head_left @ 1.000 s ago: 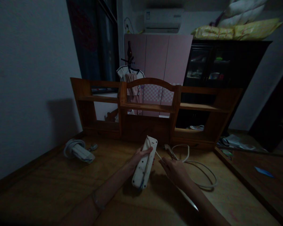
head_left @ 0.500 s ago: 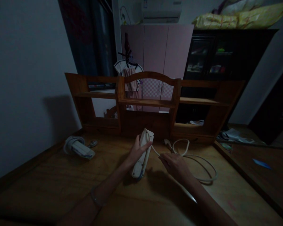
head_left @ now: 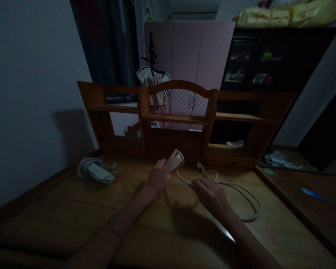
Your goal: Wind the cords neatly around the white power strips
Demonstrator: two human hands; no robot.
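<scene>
My left hand (head_left: 158,175) is closed around a white power strip (head_left: 177,160), held up on end so that only its top shows past my fingers. Its white cord (head_left: 240,194) runs from the strip's top down to my right hand (head_left: 210,192), which pinches it, and then loops on over the wooden desk (head_left: 72,216) to the right. The cord's plug (head_left: 201,167) lies just beyond my right hand. A second white power strip (head_left: 96,172), wrapped in its own cord, lies on the desk far to the left.
A wooden shelf unit (head_left: 179,119) stands along the desk's back edge. A grey wall closes the left side. Behind are a pink wardrobe (head_left: 190,52), a dark glass cabinet (head_left: 257,63) and a coat stand with clothes (head_left: 154,82). Papers (head_left: 280,160) lie at the right.
My left hand has turned the power strip end-on and carried it away from me toward the shelf. My right hand has slid along the cord, pulling the loop in.
</scene>
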